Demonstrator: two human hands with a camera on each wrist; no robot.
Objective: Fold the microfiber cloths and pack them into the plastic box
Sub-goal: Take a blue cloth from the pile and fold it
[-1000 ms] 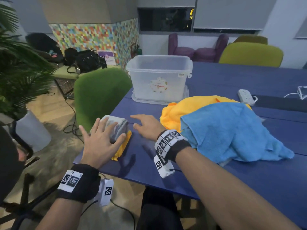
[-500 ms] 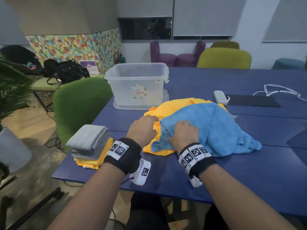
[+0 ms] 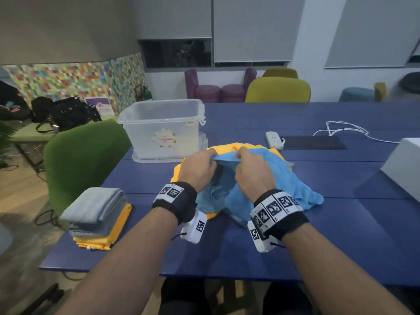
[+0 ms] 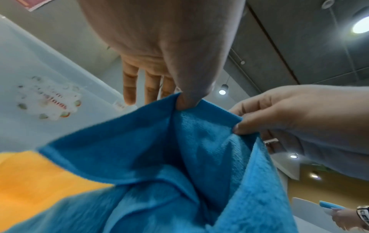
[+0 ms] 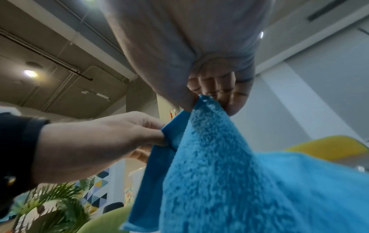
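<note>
Yellow cloth (image 3: 229, 147) lies under blue cloth (image 3: 284, 180); box (image 3: 163, 128) perhaps empty.

Black wristbands (image 3: 176, 202) — checkered marker tags

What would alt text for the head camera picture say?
Two hands, left hand and right hand, pinch the edge of a blue cloth lying over a yellow cloth on a blue table, near a clear plastic box.

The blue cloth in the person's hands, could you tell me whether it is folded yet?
Not folded: the blue cloth hangs crumpled, its top edge pinched by the left hand and right hand.
</note>
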